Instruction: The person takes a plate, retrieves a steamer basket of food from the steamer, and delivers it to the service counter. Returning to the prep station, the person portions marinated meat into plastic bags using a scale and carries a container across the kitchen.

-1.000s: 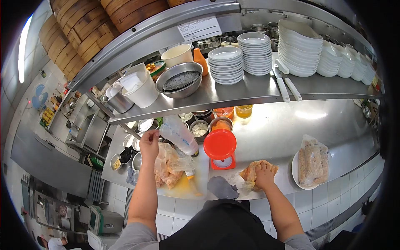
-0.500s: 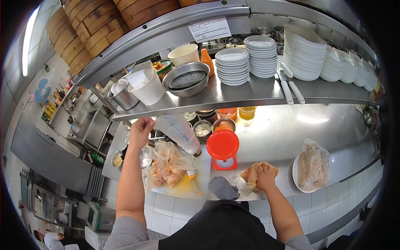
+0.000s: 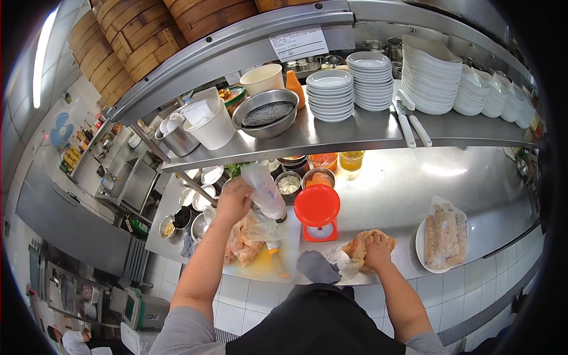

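My left hand (image 3: 235, 201) is closed at the left edge of a clear plastic bag (image 3: 264, 192) with faint blue print, above the left part of the counter. Below it, raw chicken pieces (image 3: 244, 242) in clear plastic lie on a white cutting board (image 3: 254, 271). A knife with a white and yellow handle (image 3: 273, 247) rests beside the chicken. My right hand (image 3: 376, 252) grips a plastic bag of orange-tinted raw meat (image 3: 355, 245) near the counter's front edge. Between my hands stands a red kitchen scale (image 3: 318, 212), with a grey cloth (image 3: 318, 267) in front.
At right, a white plate (image 3: 421, 248) carries a bagged beige food (image 3: 445, 234). Several ingredient tubs (image 3: 289, 183) line the back. Overhead, the steel shelf (image 3: 355, 137) holds stacked dishes (image 3: 330, 94), a metal bowl (image 3: 266, 112) and knives (image 3: 406, 127). Bamboo steamers (image 3: 139, 41) sit higher.
My left hand has moved right and slightly down, and the plastic bag is less stretched out. Small bowls at left are now uncovered to view. My right hand stays on the meat bag.
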The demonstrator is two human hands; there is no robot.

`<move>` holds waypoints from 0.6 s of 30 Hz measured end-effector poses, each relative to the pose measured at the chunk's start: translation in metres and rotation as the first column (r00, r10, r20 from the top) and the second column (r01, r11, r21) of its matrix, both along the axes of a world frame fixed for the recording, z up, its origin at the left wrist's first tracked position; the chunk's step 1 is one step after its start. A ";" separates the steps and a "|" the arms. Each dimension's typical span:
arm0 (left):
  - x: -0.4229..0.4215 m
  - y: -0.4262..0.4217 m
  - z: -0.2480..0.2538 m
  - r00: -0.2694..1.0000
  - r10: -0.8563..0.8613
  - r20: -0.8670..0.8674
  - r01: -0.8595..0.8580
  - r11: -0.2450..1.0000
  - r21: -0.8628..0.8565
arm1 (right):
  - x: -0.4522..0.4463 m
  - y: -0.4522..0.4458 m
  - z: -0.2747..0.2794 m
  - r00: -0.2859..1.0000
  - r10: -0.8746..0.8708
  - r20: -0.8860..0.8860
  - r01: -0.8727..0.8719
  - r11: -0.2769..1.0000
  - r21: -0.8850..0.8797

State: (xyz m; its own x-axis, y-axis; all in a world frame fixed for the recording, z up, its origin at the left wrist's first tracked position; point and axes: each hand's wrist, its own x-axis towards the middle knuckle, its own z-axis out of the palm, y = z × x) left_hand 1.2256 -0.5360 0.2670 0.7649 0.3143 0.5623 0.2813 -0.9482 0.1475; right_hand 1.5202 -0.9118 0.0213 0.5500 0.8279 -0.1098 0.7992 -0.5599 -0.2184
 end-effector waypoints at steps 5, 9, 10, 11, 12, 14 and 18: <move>0.014 0.010 -0.010 0.972 0.229 -0.058 -0.236 0.958 -0.165 | 0.003 0.000 -0.010 1.000 -0.003 0.016 0.003 1.000 -0.013; 0.027 0.019 0.005 0.844 0.453 0.289 -0.221 0.783 -0.581 | 0.001 -0.001 -0.010 1.000 -0.005 0.013 0.005 1.000 -0.005; 0.027 0.017 0.003 0.804 0.430 0.411 -0.142 0.810 -0.570 | 0.000 -0.001 -0.007 1.000 -0.007 0.012 0.007 1.000 -0.005; 0.028 0.016 0.001 0.751 0.400 0.525 -0.062 0.835 -0.547 | -0.001 -0.001 -0.005 1.000 -0.013 0.011 0.013 1.000 -0.005; 0.031 0.016 0.000 0.686 0.365 0.630 0.016 0.857 -0.515 | -0.001 -0.002 -0.003 1.000 -0.021 0.009 0.021 1.000 -0.006; 0.030 0.020 0.001 0.708 0.248 0.662 0.047 0.918 -0.394 | -0.002 -0.002 0.003 1.000 -0.014 0.012 0.014 1.000 -0.008; 0.027 0.016 0.043 0.637 0.218 0.739 0.010 0.957 -0.291 | 0.001 -0.002 -0.011 1.000 -0.006 0.020 0.006 1.000 0.019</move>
State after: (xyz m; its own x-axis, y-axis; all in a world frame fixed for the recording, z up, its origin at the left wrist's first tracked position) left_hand 1.2529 -0.5200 0.3103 0.0574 0.5757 0.8156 0.0563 -0.8175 0.5731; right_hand 1.5212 -0.9137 0.0107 0.5568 0.8264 -0.0834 0.8002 -0.5607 -0.2131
